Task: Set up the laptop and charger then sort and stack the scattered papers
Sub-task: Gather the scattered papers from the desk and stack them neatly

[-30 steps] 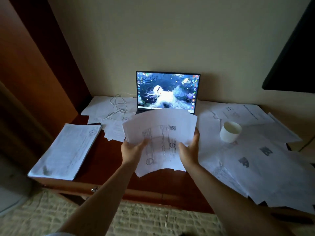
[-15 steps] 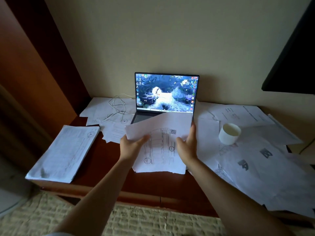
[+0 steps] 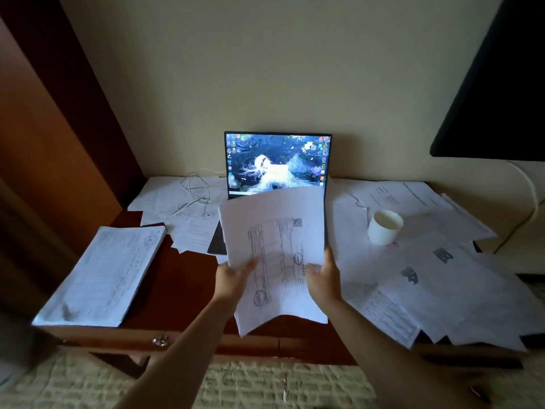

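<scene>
- Change since the earlier frame: I have raised the sheaf of papers so that its top edge now covers the lower edge of the laptop screen; half a second ago it sat lower, clear of the screen and over the keyboard.
- Container: a white cup stands upright on loose sheets to the right of the laptop; I cannot tell what it holds.
- Surface: a dark reddish wooden surface set against a pale wall. A neat stack of papers lies at its left end, well apart from the sheaf. Scattered papers cover its right half, some overhanging the front edge. A white charger cable lies coiled on sheets left of the laptop.
- Room: a wooden panel stands at the left, and a dark rectangular object hangs on the wall at upper right.
- Laptop: open, at the back against the wall, its screen lit.
- My left hand grips the sheaf's left edge, thumb on the front.
- My right hand grips the right edge likewise; the sheaf hangs between both hands above the surface, in front of the laptop.
</scene>
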